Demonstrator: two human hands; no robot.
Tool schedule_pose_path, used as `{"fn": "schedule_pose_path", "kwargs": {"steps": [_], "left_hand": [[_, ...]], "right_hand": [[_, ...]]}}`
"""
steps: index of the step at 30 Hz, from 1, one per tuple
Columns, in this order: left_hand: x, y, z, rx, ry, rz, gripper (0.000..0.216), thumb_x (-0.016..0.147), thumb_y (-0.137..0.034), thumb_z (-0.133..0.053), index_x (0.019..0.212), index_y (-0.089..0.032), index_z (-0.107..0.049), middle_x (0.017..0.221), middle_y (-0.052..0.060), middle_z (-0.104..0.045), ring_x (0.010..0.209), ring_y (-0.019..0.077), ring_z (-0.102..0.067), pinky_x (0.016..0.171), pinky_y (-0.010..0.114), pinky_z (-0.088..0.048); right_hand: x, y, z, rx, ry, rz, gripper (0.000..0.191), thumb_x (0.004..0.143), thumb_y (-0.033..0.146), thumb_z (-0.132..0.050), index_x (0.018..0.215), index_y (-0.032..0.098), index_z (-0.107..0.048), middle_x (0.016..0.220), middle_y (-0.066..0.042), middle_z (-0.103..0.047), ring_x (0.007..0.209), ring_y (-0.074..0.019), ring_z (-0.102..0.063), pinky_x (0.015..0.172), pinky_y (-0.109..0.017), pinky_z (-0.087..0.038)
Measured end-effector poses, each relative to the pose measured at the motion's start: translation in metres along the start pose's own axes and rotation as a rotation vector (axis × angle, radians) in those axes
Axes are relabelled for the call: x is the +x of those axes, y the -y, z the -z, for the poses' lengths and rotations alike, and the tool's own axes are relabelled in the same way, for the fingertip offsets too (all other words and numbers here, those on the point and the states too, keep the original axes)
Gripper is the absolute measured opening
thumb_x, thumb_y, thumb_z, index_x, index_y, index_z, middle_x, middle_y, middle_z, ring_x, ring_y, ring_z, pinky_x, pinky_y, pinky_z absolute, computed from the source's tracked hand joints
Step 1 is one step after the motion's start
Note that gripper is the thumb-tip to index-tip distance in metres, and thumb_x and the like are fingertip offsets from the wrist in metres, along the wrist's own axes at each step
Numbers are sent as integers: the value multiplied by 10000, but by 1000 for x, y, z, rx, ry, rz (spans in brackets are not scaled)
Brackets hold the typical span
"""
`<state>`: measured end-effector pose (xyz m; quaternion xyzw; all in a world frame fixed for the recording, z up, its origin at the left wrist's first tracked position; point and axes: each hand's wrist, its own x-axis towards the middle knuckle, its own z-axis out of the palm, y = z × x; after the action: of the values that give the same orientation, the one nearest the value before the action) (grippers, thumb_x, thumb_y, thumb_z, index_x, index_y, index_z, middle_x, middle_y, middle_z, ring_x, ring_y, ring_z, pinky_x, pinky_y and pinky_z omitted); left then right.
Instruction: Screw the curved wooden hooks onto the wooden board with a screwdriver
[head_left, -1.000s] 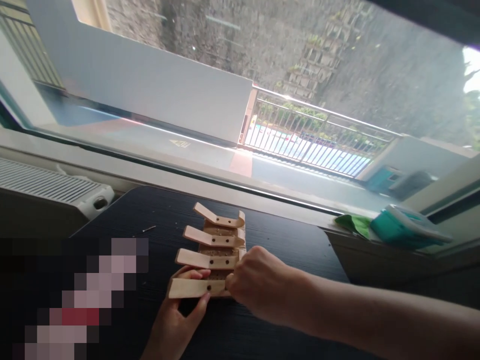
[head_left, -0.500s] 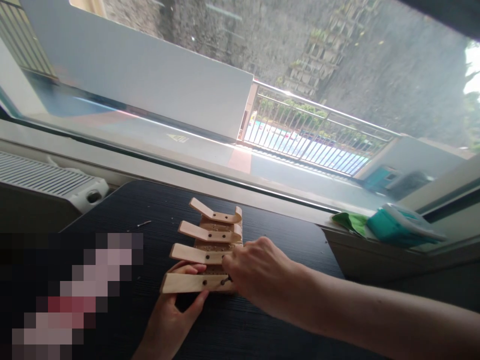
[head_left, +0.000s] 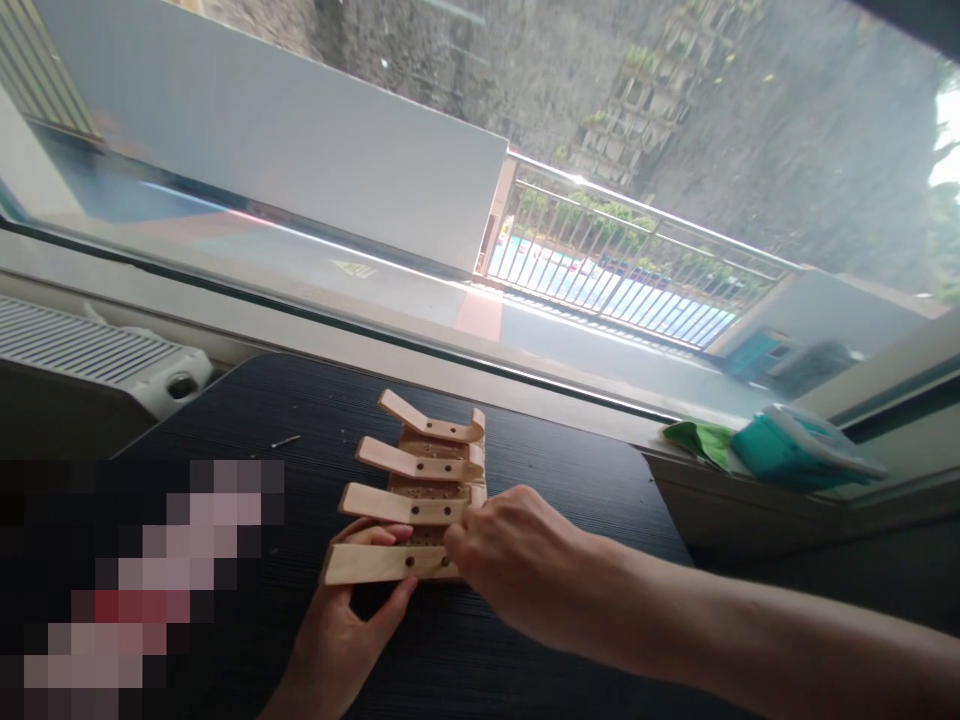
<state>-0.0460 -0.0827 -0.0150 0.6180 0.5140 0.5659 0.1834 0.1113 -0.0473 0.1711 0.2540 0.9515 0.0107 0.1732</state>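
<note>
A light wooden rack (head_left: 431, 478) with several curved hook strips lies flat on the black table (head_left: 562, 480). My left hand (head_left: 352, 610) grips the nearest hook strip (head_left: 371, 563), thumb under it and fingers over it. My right hand (head_left: 517, 555) is closed in a pinch at the right end of that same strip; what its fingertips hold is hidden.
A small screw or nail (head_left: 286, 441) lies on the table at left. A white radiator (head_left: 97, 360) stands at far left. A teal box (head_left: 795, 450) and green cloth (head_left: 694, 437) rest on the window sill at right. A blurred patch covers the lower left.
My right hand has shifted slightly along the right end of the nearest strip. The view has tilted a little; the rack and my left hand stay put.
</note>
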Motion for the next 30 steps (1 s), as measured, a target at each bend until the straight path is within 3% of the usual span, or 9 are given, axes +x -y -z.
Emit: {"fn": "schedule_pose_path", "kwargs": {"steps": [7, 12, 19, 26, 30], "left_hand": [[-1, -2, 1, -2, -8, 38, 245, 753, -309, -662, 956, -235, -546, 998, 38, -630, 991, 223, -615, 924, 381, -510], [-1, -3, 1, -13, -12, 37, 242, 751, -326, -665, 948, -231, -562, 979, 39, -634, 972, 219, -617, 929, 381, -512], [-2, -1, 2, -13, 7, 47, 252, 753, -316, -673, 963, -239, -557, 1015, 36, -616, 1036, 216, -591, 938, 356, -504], [-4, 1, 0, -40, 16, 60, 266, 752, -301, -669, 972, -234, -536, 1029, 42, -616, 1025, 219, -596, 948, 381, -487], [-7, 4, 0, -46, 26, 119, 280, 754, -339, -665, 984, -224, -553, 1056, 57, -611, 1060, 239, -581, 973, 412, -463]], "right_hand": [[1, 1, 1, 49, -1, -79, 173, 881, 52, -471, 866, 132, -623, 807, -39, -680, 684, -169, -624, 540, -289, -387], [-3, 5, 5, -45, -82, 17, 181, 893, 56, -474, 807, 146, -607, 788, -42, -666, 685, -165, -605, 541, -278, -391], [-2, 6, -4, -133, -14, 126, 183, 880, 73, -468, 865, 136, -639, 802, -61, -657, 680, -182, -592, 490, -312, -360], [-5, -5, -3, 59, -50, 39, 222, 911, 63, -421, 829, 142, -611, 754, -31, -658, 674, -133, -611, 545, -265, -386], [-4, -9, -4, 70, -31, -37, 146, 869, 87, -484, 835, 144, -614, 735, -31, -669, 635, -155, -631, 515, -259, -406]]}}
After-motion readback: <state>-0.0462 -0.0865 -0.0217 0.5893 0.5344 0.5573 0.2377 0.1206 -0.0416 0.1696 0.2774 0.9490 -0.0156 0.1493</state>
